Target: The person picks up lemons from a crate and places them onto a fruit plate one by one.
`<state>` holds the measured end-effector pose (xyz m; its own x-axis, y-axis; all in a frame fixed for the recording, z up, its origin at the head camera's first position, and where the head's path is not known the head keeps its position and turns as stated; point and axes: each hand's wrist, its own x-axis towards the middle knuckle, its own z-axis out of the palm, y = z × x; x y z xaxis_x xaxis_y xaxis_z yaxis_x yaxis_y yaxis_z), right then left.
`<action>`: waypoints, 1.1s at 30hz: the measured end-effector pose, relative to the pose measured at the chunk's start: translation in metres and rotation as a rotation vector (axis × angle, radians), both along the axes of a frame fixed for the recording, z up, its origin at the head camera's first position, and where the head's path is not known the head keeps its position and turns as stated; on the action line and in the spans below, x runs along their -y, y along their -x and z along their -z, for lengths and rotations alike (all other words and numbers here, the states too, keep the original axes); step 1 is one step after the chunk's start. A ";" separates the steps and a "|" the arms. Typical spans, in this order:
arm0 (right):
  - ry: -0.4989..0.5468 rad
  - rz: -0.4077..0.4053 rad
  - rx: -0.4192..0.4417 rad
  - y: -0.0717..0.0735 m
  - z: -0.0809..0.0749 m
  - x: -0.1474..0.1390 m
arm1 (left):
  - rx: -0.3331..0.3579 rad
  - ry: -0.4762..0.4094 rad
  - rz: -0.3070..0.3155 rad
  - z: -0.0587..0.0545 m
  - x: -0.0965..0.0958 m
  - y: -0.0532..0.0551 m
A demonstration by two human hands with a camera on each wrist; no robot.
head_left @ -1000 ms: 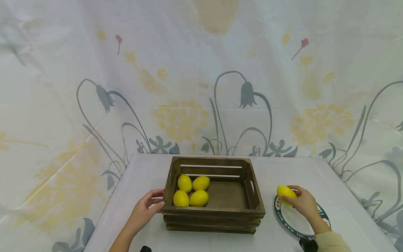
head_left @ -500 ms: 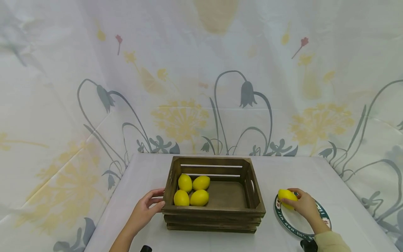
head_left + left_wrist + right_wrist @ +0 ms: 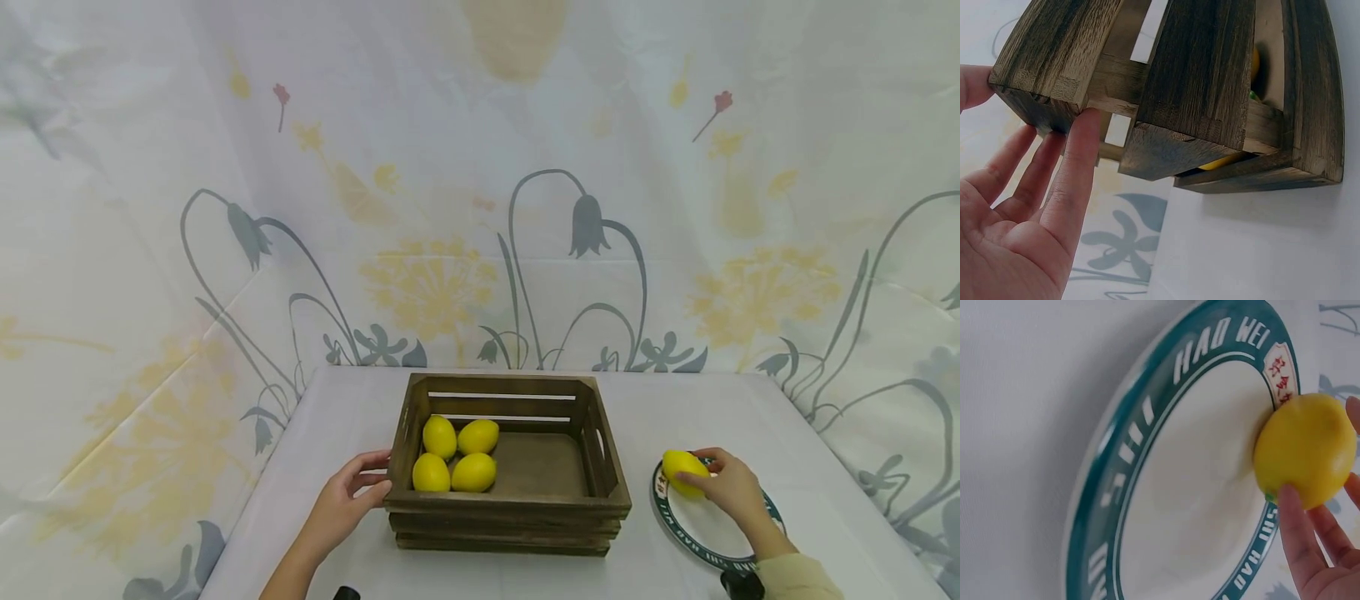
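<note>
My right hand (image 3: 733, 490) holds a yellow lemon (image 3: 684, 472) by its side, with thumb and fingers around it. Beneath lies a white plate with a green lettered rim (image 3: 686, 540); in the right wrist view the lemon (image 3: 1307, 450) appears to rest at the plate's inner edge. At the left, my left hand (image 3: 341, 502) touches the left end of a brown slatted wooden crate (image 3: 510, 523). Its fingers are extended, and the left wrist view shows the fingertips (image 3: 1088, 122) against the top slat's end. Inside the crate's left half sit several lemons (image 3: 475, 472).
A white-covered table (image 3: 360, 400) carries the crate and, to its right, the plate. Behind stands a white curtain (image 3: 480, 308) printed with flowers. The crate's walls rise above the lemons in it.
Over the last second my right hand has lowered the lemon slightly toward the plate; in the latest half second it barely moves. My left hand and the crate stay put.
</note>
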<state>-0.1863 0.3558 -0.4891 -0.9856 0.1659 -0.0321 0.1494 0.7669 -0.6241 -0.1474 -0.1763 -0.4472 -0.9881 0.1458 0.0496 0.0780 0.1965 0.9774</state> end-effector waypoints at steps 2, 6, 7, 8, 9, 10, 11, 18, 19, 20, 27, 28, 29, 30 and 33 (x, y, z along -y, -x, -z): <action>-0.009 -0.004 -0.011 -0.001 -0.005 0.000 | -0.002 0.003 -0.002 0.000 0.000 0.000; -0.015 -0.009 -0.044 -0.002 -0.013 -0.001 | -0.002 0.001 -0.004 0.000 0.001 0.000; -0.016 -0.012 -0.053 -0.002 -0.015 -0.001 | -0.001 0.000 -0.005 0.000 0.001 0.000; -0.020 -0.013 -0.063 -0.003 -0.016 -0.001 | 0.000 -0.002 -0.005 0.001 0.001 0.000; -0.023 -0.012 -0.071 -0.003 -0.017 -0.001 | 0.000 -0.003 -0.006 0.001 0.001 0.000; -0.023 -0.013 -0.078 -0.003 -0.018 -0.001 | -0.001 -0.002 -0.007 0.002 0.001 0.000; -0.021 -0.011 -0.082 -0.003 -0.020 -0.001 | 0.000 -0.002 -0.007 0.002 0.001 0.000; 0.009 -0.002 -0.121 -0.005 -0.031 0.003 | 0.000 -0.006 -0.010 0.003 0.001 0.000; 0.010 0.000 -0.132 -0.006 -0.033 0.004 | 0.000 -0.008 -0.009 0.003 0.001 0.000; 0.007 0.002 -0.141 -0.006 -0.034 0.004 | 0.000 -0.010 -0.008 0.003 0.001 0.000; 0.027 0.022 -0.160 -0.005 -0.046 0.012 | -0.003 -0.009 0.006 0.003 0.001 0.000; 0.034 0.023 -0.161 -0.005 -0.048 0.014 | -0.003 -0.007 0.005 0.003 0.001 0.000; 0.040 0.023 -0.165 -0.005 -0.050 0.015 | -0.001 -0.006 0.002 0.003 0.001 0.000; 0.044 0.022 -0.170 -0.004 -0.053 0.017 | 0.000 -0.005 -0.001 0.002 0.001 0.000; 0.048 0.014 -0.190 -0.003 -0.059 0.023 | -0.001 0.001 -0.004 0.002 0.001 0.001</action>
